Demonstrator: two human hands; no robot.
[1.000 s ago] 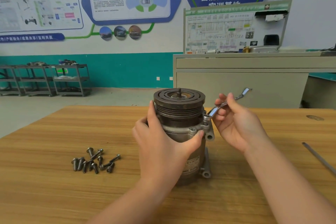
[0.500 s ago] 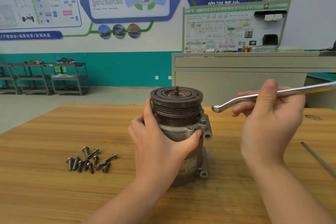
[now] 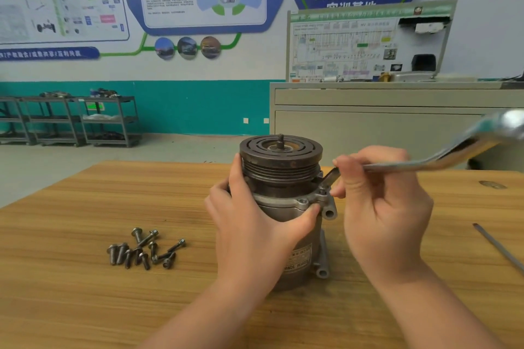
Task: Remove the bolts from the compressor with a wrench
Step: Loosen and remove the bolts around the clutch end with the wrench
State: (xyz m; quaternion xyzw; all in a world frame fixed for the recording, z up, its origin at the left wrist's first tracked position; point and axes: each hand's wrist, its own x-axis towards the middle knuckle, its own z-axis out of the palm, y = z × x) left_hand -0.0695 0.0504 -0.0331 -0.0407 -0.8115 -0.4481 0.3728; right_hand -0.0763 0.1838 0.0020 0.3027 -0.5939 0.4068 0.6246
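Observation:
A grey compressor (image 3: 286, 201) with a dark grooved pulley on top stands upright in the middle of the wooden table (image 3: 85, 306). My left hand (image 3: 249, 229) grips its body from the left, thumb on the flange. My right hand (image 3: 380, 201) holds a silver ring wrench (image 3: 442, 156) near its lower end. That ring end sits down on the flange ear at the compressor's right side, and the handle slants up and right out of view. The bolt under the ring is hidden. Several removed bolts (image 3: 144, 249) lie in a loose pile to the left.
A thin metal rod (image 3: 499, 246) lies on the table at the right edge. A grey cabinet (image 3: 382, 122) with a display board stands behind the table. Metal shelving racks (image 3: 71, 122) line the far left wall.
My right hand lifted the wrench off the flange and swung it out to the right, then brought its ring end back down onto the flange ear. My left hand kept its grip on the compressor.

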